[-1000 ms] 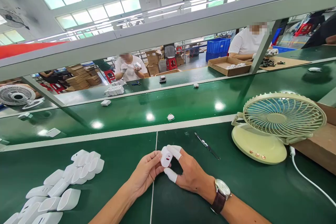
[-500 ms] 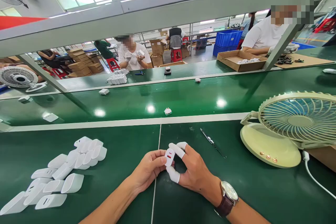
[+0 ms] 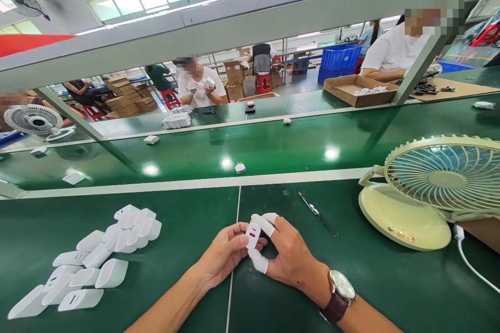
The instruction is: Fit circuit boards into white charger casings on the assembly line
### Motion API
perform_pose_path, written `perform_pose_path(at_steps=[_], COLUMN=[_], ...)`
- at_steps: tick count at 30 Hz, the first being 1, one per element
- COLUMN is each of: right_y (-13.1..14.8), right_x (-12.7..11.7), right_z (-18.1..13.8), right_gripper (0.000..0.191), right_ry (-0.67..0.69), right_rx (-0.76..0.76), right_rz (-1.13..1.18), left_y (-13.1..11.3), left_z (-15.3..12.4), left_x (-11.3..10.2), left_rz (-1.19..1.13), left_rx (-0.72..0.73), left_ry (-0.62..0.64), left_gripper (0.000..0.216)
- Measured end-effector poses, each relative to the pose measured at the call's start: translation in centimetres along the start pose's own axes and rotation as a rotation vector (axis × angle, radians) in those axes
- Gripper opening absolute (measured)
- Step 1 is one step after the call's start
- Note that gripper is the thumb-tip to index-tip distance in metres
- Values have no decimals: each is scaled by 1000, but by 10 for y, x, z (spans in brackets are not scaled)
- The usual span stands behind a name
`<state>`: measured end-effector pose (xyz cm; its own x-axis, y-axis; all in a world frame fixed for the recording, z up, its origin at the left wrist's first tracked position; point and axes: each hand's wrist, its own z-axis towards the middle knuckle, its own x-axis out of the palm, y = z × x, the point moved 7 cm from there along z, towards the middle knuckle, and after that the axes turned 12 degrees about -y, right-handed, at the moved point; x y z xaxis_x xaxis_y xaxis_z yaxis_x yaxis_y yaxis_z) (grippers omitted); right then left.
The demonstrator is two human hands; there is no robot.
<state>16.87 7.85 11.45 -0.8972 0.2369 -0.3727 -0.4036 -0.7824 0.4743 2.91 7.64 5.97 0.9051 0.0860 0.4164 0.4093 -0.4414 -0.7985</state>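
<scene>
A white USB charger (image 3: 253,235) is held up over the dark green table, its end face with a red port and a small slot turned toward me. My left hand (image 3: 225,250) pinches it from the left, thumb on its near side. From the right, my right hand (image 3: 289,252) closes thumb and fingers around its top and bottom edges. White finger cots cover the right thumb and two fingers. Several white charger housings (image 3: 113,239) lie grouped left of my left hand. Beyond my right hand lie tweezers (image 3: 317,212).
A pale yellow fan (image 3: 404,218) with a white cable stands at right. Behind a white strip runs a green conveyor belt (image 3: 195,158) carrying scattered white pieces. A slanted frame (image 3: 234,15) crosses above. Co-workers sit opposite, near a cardboard tray (image 3: 336,91).
White pieces on the belt have slid left. Both hands keep hold of the charger in nearly the same pose. The view has shifted slightly.
</scene>
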Motion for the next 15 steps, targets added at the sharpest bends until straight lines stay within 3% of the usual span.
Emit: perform_pose_path(at_steps=[4, 9, 12, 15], right_y=[-5, -13, -11, -10], right_x=[5, 11, 12, 13], right_z=[-7, -14, -14, -14], right_gripper=[62, 56, 49, 46], right_ry=[50, 114, 134, 155], right_rx=[-34, -80, -117, -130], right_rz=[-50, -152, -167, -186], left_y=[-18, -109, -159, -188], left_z=[7, 40, 68, 87], left_x=[-8, -48, -75, -95], left_rz=[109, 732, 831, 901], left_rx=[130, 664, 764, 808], left_ry=[-70, -559, -750, -864], left_gripper=[47, 34, 24, 18])
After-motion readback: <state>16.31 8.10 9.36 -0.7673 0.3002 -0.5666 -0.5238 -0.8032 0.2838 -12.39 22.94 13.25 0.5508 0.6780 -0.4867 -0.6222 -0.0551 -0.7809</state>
